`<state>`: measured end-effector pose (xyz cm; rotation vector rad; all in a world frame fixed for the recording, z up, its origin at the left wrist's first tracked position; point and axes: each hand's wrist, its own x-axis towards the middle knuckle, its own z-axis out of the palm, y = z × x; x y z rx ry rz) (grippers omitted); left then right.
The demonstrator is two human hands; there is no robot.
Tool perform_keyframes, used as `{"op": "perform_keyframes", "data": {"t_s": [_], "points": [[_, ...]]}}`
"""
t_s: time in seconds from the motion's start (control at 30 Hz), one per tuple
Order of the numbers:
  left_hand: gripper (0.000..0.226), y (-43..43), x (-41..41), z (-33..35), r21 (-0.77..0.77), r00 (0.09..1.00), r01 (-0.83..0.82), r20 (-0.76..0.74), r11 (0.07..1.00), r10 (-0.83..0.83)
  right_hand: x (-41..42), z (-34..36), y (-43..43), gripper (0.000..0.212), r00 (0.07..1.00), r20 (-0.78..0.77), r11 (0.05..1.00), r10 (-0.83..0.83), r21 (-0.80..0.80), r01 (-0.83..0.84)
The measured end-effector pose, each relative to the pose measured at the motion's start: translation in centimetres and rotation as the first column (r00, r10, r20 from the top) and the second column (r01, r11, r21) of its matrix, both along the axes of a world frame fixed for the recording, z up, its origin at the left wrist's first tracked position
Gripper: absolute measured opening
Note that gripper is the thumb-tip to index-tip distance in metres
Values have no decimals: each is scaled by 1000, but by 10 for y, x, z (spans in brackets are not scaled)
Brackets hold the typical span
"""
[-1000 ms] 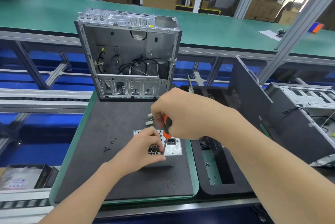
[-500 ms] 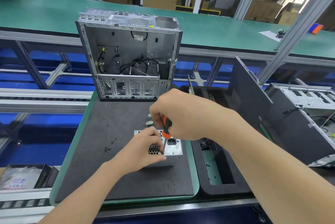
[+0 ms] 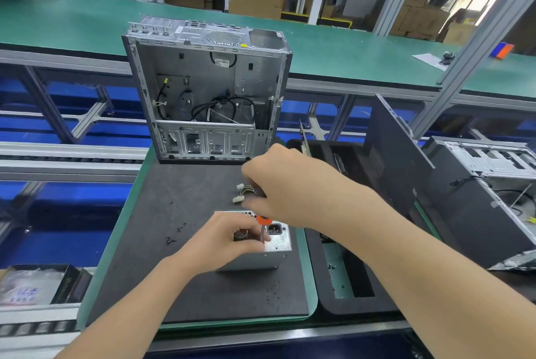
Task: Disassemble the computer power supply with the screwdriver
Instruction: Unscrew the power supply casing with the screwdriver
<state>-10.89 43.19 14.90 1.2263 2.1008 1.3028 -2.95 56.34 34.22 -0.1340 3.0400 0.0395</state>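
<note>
Grips orange-handled steel screwdriver [image 3: 262, 220] in curled right hand [image 3: 290, 187]; pinches its thin shaft with left hand [image 3: 226, 239] atop boxy grey sheet-metal power supply [image 3: 278, 245].

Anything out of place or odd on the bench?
Small black loose screws lie scattered on the dark grey mat left of the silver metal power supply box, more dark specks in front of it; uncontained, easy to lose. Nothing else stands out.
</note>
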Motion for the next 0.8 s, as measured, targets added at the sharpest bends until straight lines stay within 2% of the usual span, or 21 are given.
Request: {"op": "perform_keyframes", "data": {"t_s": [0.07,0.17,0.23,0.33,0.43,0.47,0.53,0.63,0.7,0.8], "points": [[17,-2,-2,6,19,992,52,117,998,-54,2,3,2,12,995,44,996,88,-5,-88],[18,-1,-5,11,65,981,91,165,994,-100,2,10,5,32,970,173,985,170,-54,-163],[17,0,-5,9,98,980,83,173,992,-99,2,11,6,32,960,205,981,192,-65,-182],[17,2,-3,6,135,979,25,196,991,-52,2,5,5,15,982,114,988,149,-51,-144],[28,4,-4,4,162,973,-5,227,987,-32,-1,-3,2,44,999,-37,1000,8,22,-7],[30,5,-5,3,159,974,-2,225,987,-35,-3,-4,0,48,997,-67,999,-26,26,28],[27,5,-5,2,152,975,2,221,988,-36,-5,-6,-1,39,997,-67,999,-49,-3,48],[21,2,-8,1,121,972,10,233,993,-38,-3,-2,1,9,1000,-9,999,9,-54,-9],[23,0,-8,1,47,984,25,178,999,-32,0,3,3,8,996,55,994,63,-97,-58],[19,-4,-7,-1,-60,995,48,-85,997,-52,1,8,4,19,982,128,984,136,-129,-120]]}}
